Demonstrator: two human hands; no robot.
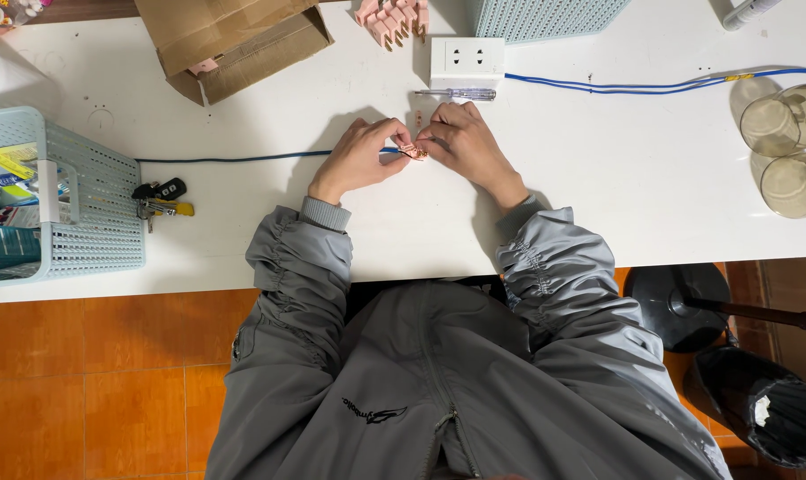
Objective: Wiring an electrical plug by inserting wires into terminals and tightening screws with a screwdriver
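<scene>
Together, both hands pinch a small pink connector [412, 151] at the table's [598, 204] middle.
Left hand [360, 158] and right hand [463, 142] each grip it; a blue wire [234, 159] trails left, a screwdriver [454, 93] lies just beyond.

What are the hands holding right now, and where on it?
Both the left hand and right hand pinch a small pink part between fingertips, at the blue wire end.

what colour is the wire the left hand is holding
Blue. The wire runs across the white table to the left hand, seen in the head view.
</scene>
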